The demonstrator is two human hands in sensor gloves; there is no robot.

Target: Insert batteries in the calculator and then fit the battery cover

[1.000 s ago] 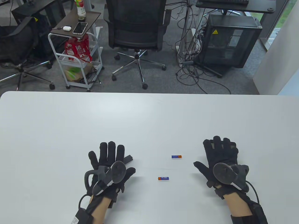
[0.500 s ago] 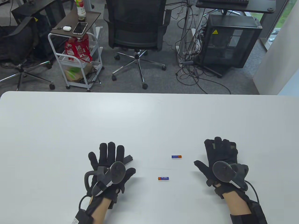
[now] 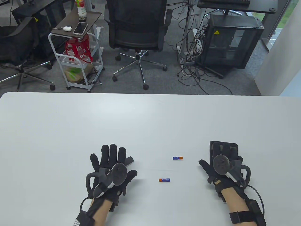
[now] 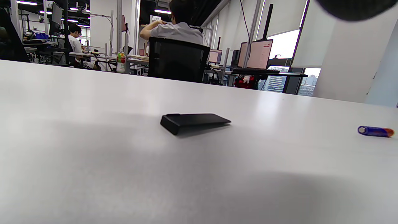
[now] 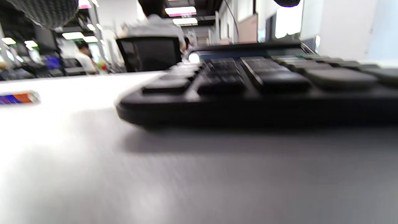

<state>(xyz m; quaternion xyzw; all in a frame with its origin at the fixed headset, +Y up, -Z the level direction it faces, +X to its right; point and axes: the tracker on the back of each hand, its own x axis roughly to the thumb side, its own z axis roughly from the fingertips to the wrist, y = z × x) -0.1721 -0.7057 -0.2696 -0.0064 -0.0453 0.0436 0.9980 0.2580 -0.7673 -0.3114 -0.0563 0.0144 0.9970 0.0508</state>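
A black calculator (image 3: 224, 144) lies on the white table (image 3: 150, 117) at the right. The right wrist view shows it keys up (image 5: 264, 77). My right hand (image 3: 218, 156) rests on its near part with the fingers laid flat and the thumb spread to the left. A black battery cover (image 3: 129, 160) lies flat on the table, partly under my left hand (image 3: 110, 160), which lies open with spread fingers. The cover also shows in the left wrist view (image 4: 194, 122). Two blue-and-orange batteries lie between the hands, one farther (image 3: 177, 158) and one nearer (image 3: 164, 180).
The table's far edge (image 3: 150, 94) runs across the middle of the table view. Beyond it stand an office chair (image 3: 137, 26), a white cart (image 3: 75, 58) and a black computer case (image 3: 231, 42) on the floor.
My right hand has drawn back toward me and turned, uncovering the far part of the calculator. My left hand and both batteries have stayed put.
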